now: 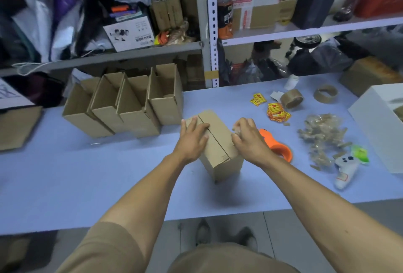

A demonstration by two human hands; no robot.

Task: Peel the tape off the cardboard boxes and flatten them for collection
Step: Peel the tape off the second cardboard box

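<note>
Head view: box (218, 141) stands on table (87, 174), between both hands.
Left hand (192, 139): fingers straight, pressed flat on top flaps, beside the seam.
Right hand (248, 136): fingers curled, crumpled tape pinched at far right top edge.
Handling: judged light, stiff, crushable; best held by flap edges.
Room: dispenser (277, 146) just beyond right fingers; open boxes (122, 107) well past left fingertips; bare table nearside.

My feed looks dim and bluish, with flat light from overhead. A soft shadow pools on the counter (65, 174) beside the box (218, 141). The shelves (305, 30) bow at the edges, and the upper corners are smeared and blurry.
</note>
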